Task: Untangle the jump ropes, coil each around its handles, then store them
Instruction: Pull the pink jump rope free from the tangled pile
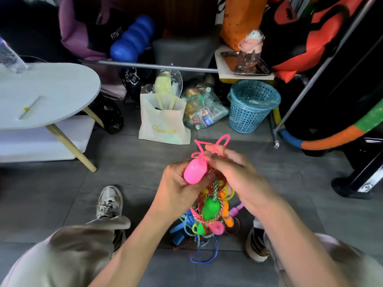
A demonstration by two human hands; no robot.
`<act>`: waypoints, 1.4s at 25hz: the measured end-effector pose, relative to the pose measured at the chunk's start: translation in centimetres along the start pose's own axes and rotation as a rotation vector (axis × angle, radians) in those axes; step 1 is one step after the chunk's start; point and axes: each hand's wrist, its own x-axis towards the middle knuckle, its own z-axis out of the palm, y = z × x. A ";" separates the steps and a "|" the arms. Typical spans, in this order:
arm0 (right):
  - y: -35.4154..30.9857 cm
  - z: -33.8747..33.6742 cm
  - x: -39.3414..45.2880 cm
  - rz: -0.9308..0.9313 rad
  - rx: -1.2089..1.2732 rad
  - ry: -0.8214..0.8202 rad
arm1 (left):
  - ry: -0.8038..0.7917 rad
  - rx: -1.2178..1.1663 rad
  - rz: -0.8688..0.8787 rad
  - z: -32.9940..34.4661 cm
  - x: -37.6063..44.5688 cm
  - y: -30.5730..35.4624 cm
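My left hand grips a pink egg-shaped jump-rope handle at the top of a tangled bundle. My right hand pinches the pink cord that loops up above the handle. Below both hands hangs the tangle of jump ropes: a green handle, an orange handle, a pink handle, blue handles, and red, green-white and blue cords. Its lower end rests on the grey floor between my feet.
A white oval side table stands at left. Ahead are a white tote bag, a clear bag of rubbish and a blue mesh bin. A metal rack and a black base stand at right. My shoes flank the ropes.
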 end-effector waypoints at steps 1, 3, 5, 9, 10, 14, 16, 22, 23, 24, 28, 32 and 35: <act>0.0 0.0 -0.2 -0.042 -0.061 -0.042 | 0.030 -0.077 -0.026 0.0 -0.1 0.1; -0.2 -0.2 -0.4 -0.116 -0.142 -0.078 | 0.137 -0.242 -0.112 -0.2 0.1 0.3; -0.2 -0.4 -0.5 -0.145 -0.245 -0.109 | 0.292 -0.287 -0.160 -0.8 0.5 0.3; 0.1 0.4 -1.0 -0.135 -0.460 -0.137 | 0.437 -0.217 -0.145 -2.7 1.5 0.3; -0.1 0.6 -1.1 -0.130 -0.474 -0.098 | 0.418 -0.220 -0.141 -2.7 1.4 0.7; -0.3 -0.1 -0.9 -0.112 -0.523 0.136 | 0.293 -0.224 -0.129 -2.0 1.1 2.0; -0.3 -0.2 -0.8 -0.139 -0.563 0.270 | 0.345 -0.286 -0.159 -2.3 1.3 2.1; -0.2 2.0 -2.4 -0.283 -0.461 0.092 | 0.300 -0.493 -0.290 -2.9 1.2 3.2; 0.0 2.4 -2.4 -0.254 -0.470 -0.024 | 0.249 -0.511 -0.295 -2.8 1.1 3.4; 0.6 2.6 -2.3 -0.251 -0.531 -0.098 | 0.210 -0.530 -0.307 -2.7 1.0 3.5; 1.8 2.5 -1.8 -0.296 -0.870 -0.026 | 0.253 -0.407 -0.298 -3.2 0.9 3.0; 1.9 0.9 -0.8 -0.401 -0.996 0.273 | 0.328 0.139 -0.178 -5.1 1.5 1.6; 1.0 -0.2 -0.8 -0.500 -0.814 0.440 | 0.435 0.005 -0.241 -5.6 1.8 1.7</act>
